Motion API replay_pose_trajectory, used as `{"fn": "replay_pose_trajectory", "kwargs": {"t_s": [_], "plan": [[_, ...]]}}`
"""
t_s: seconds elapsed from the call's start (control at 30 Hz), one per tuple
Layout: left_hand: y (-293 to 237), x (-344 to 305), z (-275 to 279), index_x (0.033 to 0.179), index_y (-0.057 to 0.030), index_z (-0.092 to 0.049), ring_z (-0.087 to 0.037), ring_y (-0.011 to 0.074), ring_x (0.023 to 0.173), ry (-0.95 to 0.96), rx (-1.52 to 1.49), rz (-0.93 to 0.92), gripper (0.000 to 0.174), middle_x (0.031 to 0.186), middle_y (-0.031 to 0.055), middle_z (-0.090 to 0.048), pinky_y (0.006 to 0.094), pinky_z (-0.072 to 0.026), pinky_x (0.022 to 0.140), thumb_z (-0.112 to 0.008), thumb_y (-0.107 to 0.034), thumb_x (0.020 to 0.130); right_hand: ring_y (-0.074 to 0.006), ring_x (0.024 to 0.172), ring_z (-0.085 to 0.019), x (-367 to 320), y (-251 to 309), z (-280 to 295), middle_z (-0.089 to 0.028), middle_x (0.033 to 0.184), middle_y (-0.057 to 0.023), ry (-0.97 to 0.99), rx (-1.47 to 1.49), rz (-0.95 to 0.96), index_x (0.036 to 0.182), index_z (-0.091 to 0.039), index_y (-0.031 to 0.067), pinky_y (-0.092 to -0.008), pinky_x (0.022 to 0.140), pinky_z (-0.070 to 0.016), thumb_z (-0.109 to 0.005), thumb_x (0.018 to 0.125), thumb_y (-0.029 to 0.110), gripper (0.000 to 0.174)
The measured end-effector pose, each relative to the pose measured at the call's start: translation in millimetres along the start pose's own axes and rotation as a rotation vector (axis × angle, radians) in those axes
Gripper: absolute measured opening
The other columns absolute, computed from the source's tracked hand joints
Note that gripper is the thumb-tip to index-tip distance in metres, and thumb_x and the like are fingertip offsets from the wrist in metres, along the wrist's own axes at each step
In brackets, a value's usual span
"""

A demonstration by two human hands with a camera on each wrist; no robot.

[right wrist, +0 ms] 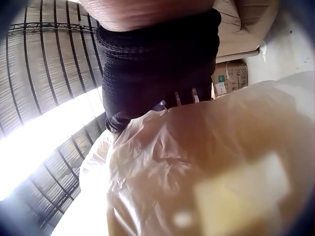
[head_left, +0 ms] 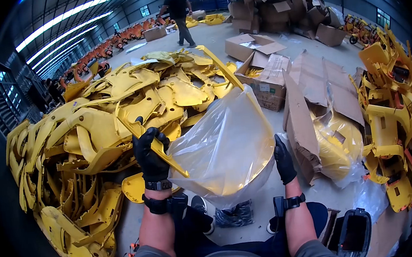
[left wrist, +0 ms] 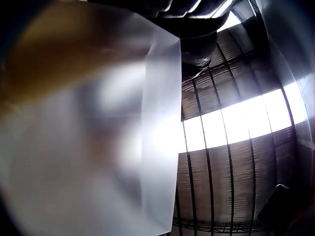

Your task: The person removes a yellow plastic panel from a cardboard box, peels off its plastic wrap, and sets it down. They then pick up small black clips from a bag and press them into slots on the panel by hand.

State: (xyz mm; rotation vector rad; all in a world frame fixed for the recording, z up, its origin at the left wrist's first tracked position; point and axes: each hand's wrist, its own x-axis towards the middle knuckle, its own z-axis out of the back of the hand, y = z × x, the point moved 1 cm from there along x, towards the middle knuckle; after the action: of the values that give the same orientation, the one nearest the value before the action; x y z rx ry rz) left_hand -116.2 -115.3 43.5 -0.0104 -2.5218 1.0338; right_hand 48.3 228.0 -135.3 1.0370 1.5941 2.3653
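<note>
A large yellow plastic panel (head_left: pixel 235 78) is held up in front of the body, much of it covered by a clear plastic bag (head_left: pixel 212 142). Its upper and left edges stick out of the bag. My black-gloved left hand (head_left: pixel 152 155) grips the panel's left edge. On the other side, my gloved right hand (head_left: pixel 284 163) touches the bagged right side with fairly straight fingers. The right wrist view has the black glove (right wrist: pixel 157 69) against the crinkled bag, with the fingertips partly hidden behind it. Bag film fills much of the left wrist view.
A big heap of yellow panels (head_left: pixel 98 123) lies on the left. To the right stand an opened carton (head_left: pixel 301 125) with a bagged yellow panel (head_left: pixel 337 139), and stacked yellow parts (head_left: pixel 387 127). Beyond are cartons (head_left: pixel 266 84) and a walking person (head_left: pixel 178 13). A dark bundle (head_left: pixel 233 215) lies between the feet.
</note>
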Motion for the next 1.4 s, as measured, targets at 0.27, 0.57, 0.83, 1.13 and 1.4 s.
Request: {"fn": "replay_pose_trajectory", "kwargs": {"t_s": [0.27, 0.57, 0.83, 1.13, 1.4], "plan": [[16, -19, -19, 0.144, -0.0126, -0.04, -0.061, 0.0192, 0.083, 0.104, -0.054, 0.096, 0.059, 0.097, 0.0059, -0.063, 0.0358, -0.0524, 0.076, -0.061, -0.012, 0.089, -0.0094, 0.083, -0.061, -2, -22, -8, -0.068, 0.1, -0.0059, -0.119, 0.272, -0.257, 0.126, -0.058, -0.0001, -0.0243, 0.072, -0.0508, -0.064, 0.092, 0.013, 0.037], [21, -22, -20, 0.144, -0.0134, -0.038, -0.059, 0.0158, 0.077, 0.05, -0.046, 0.024, 0.06, 0.091, 0.0045, -0.06, 0.0322, -0.0522, 0.071, -0.06, -0.008, 0.089, -0.0408, 0.091, -0.064, -33, -72, -13, -0.069, 0.096, -0.0197, 0.043, -0.646, -0.091, 0.101, -0.067, 0.0087, -0.0484, 0.079, -0.052, -0.058, 0.086, 0.011, 0.018], [-43, 10, 5, 0.132, -0.0107, -0.048, -0.059, 0.0186, 0.083, 0.015, 0.041, -0.014, 0.042, 0.093, 0.0047, -0.061, 0.0314, -0.0526, 0.076, -0.06, -0.017, 0.092, -0.0369, 0.103, -0.065, -64, -144, 6, -0.07, 0.108, -0.0168, -0.004, -0.641, -0.486, 0.104, -0.069, 0.0111, -0.0444, 0.087, -0.0529, -0.065, 0.085, 0.03, 0.027], [-69, 14, 17, 0.139, -0.0146, -0.046, -0.059, 0.0199, 0.073, -0.048, -0.073, 0.044, 0.047, 0.087, 0.0062, -0.062, 0.0352, -0.0512, 0.067, -0.057, -0.022, 0.094, -0.04, 0.103, -0.063, -48, -110, 22, -0.069, 0.108, -0.0195, -0.029, -0.684, -0.454, 0.108, -0.068, 0.0094, -0.0478, 0.087, -0.0515, -0.055, 0.09, 0.02, 0.024], [-82, 3, 12, 0.134, -0.0117, -0.049, -0.058, 0.02, 0.072, -0.07, -0.026, 0.025, 0.044, 0.086, 0.0074, -0.061, 0.0336, -0.0502, 0.063, -0.058, -0.027, 0.094, -0.0365, 0.1, -0.066, -57, -118, 19, -0.07, 0.102, -0.022, -0.058, -0.587, -0.498, 0.104, -0.068, 0.0039, -0.0456, 0.086, -0.0526, -0.058, 0.087, 0.02, 0.025]]}}
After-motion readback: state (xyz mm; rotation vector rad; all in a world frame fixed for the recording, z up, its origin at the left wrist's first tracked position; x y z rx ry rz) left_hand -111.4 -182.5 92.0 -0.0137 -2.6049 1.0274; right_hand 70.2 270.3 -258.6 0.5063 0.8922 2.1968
